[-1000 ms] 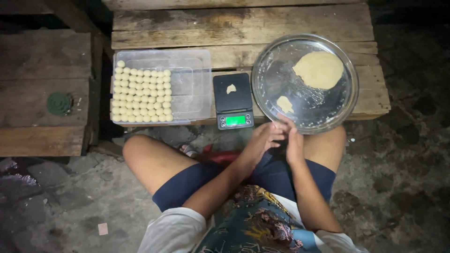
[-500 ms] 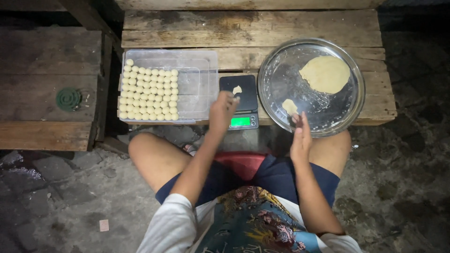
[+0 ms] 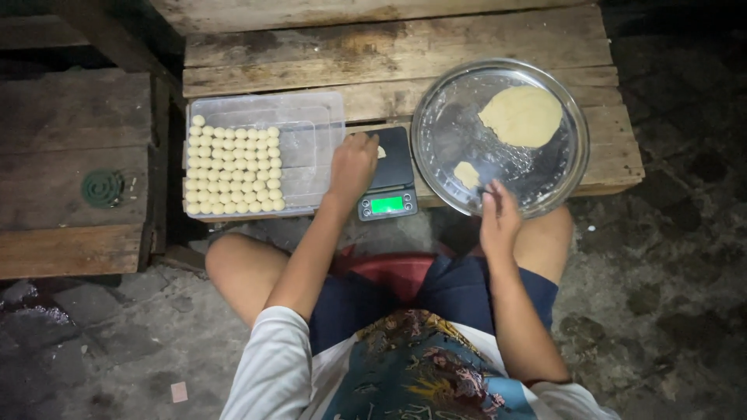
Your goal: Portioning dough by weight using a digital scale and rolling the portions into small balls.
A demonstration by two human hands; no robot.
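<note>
Looking down from my head, my left hand (image 3: pixel 352 165) rests on the black kitchen scale (image 3: pixel 387 173), fingers curled together over a small dough piece (image 3: pixel 380 152) on its platform. Right of the scale, my right hand (image 3: pixel 498 220) hovers at the round metal tray's (image 3: pixel 436 117) near rim, fingers loosely bunched, holding nothing I can see. Left of the scale, a clear plastic container (image 3: pixel 311 117) holds rows of dough balls (image 3: pixel 231 169).

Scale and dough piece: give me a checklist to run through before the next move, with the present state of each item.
1. Left hand reaches the dough piece on the scale: ok.
2. Dough piece gripped by the fingers: cannot tell.
3. Scale display lit: ok.
4. Clear tray has bare space beside the dough balls: ok.
5. Right hand at the metal pan rim, holding nothing visible: ok.
6. Dough left in the pan: ok.
</note>
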